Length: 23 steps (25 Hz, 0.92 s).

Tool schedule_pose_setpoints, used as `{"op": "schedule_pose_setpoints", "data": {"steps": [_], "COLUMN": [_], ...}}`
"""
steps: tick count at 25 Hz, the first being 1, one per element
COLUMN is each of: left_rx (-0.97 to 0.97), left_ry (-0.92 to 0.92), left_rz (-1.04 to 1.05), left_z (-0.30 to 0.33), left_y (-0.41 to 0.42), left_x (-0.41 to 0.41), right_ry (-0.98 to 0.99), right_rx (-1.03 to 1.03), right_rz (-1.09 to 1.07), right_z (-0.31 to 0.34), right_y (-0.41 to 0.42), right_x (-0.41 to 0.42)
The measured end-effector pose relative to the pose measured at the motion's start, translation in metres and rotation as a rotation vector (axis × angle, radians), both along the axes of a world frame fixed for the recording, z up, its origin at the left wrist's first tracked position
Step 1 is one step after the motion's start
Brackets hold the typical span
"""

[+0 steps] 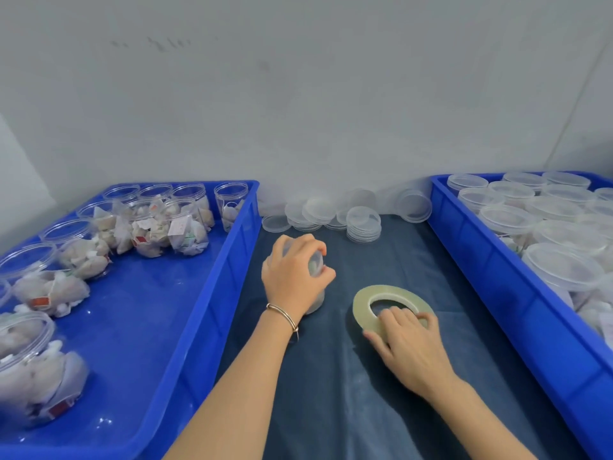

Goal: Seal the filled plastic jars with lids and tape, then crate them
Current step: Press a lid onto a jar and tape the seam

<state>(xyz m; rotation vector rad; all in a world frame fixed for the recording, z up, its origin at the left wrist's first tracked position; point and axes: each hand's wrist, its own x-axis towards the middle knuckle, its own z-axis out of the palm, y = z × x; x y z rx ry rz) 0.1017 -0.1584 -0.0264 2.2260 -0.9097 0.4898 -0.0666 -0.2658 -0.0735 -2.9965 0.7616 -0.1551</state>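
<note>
In the middle of the frame the left hand (pixel 296 273) is curled over the top of a jar (pixel 316 302) that stands on the dark surface (pixel 331 393). The fingers wrap around the upper part, so most of the jar is hidden; only its lower clear wall shows below the palm. A thin bracelet (pixel 284 316) sits on the left wrist.

To the lower right of it, the right hand (pixel 409 346) holds a tape roll (pixel 366 302) that lies flat on the surface. The fingertips reach into the hole of the roll and the thumb presses at the outer edge, so the hand pinches the ring. The roll and the jar are near each other but apart.

At the left of the frame is a blue crate (pixel 199 313) with open jars (pixel 149 220) filled with white packets, all without lids. At the right edge stands a second crate (pixel 497 260) holding closed jars (pixel 560 267) with clear lids on top.

Between the crates, at the back of the surface by the wall, loose lids (pixel 363 224) lie in small stacks and singly.
</note>
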Motion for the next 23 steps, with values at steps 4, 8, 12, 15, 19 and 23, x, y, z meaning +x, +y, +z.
{"op": "schedule_pose_setpoints", "data": {"steps": [4,8,12,15,19,23], "left_rx": [-0.063,-0.308,-0.568,-0.631,-0.406,-0.158], "left_ry": [-0.071,-0.203,-0.146,-0.112,0.231,0.51], "left_rz": [0.055,-0.125,-0.51,-0.885,-1.127,-1.09], "left_z": [-0.007,-0.006,0.028,0.059,0.071,0.064], "left_y": [0.01,-0.01,-0.054,-0.092,-0.127,-0.149], "left_x": [-0.012,-0.057,-0.114,-0.163,-0.222,-0.242], "right_ry": [-0.042,-0.396,-0.676,-0.893,-1.069,-1.073], "right_rx": [0.223,0.427,0.28,0.129,0.287,0.528], "right_rz": [0.083,0.248,0.235,0.117,-0.316,-0.391], "right_z": [0.003,0.045,0.084,0.095,0.098,0.097], "right_y": [-0.011,-0.007,-0.03,-0.052,-0.074,-0.108], "right_x": [0.031,0.028,-0.037,-0.107,-0.175,-0.195]}}
